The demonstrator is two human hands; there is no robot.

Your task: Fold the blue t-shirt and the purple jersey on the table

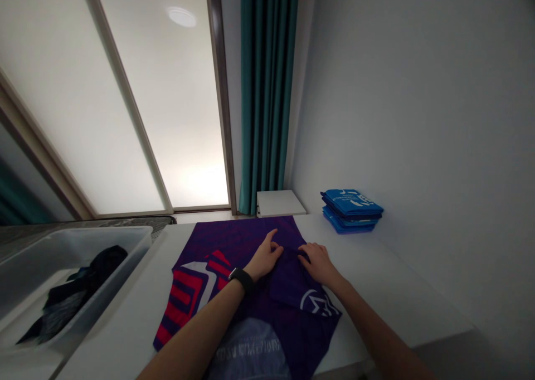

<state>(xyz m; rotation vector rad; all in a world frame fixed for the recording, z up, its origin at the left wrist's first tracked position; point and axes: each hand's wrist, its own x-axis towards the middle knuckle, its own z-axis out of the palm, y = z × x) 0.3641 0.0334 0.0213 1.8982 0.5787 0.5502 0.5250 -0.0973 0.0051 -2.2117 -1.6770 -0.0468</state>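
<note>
While left grip (263,260) and right grip (320,263) spread on cloth (246,240), a plastic tub (125,274) holds dark clothing (79,285).

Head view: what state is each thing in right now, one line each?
left hand, on the garment beside the fold, grip unclear
right hand, fingers spread on the folded-over part
purple garment, spread on the white table, one part folded over
blue folded garments, stacked on the table
white plastic tub, holding dark clothes
teal curtain, hanging gathered beside the frosted glass panel
</note>
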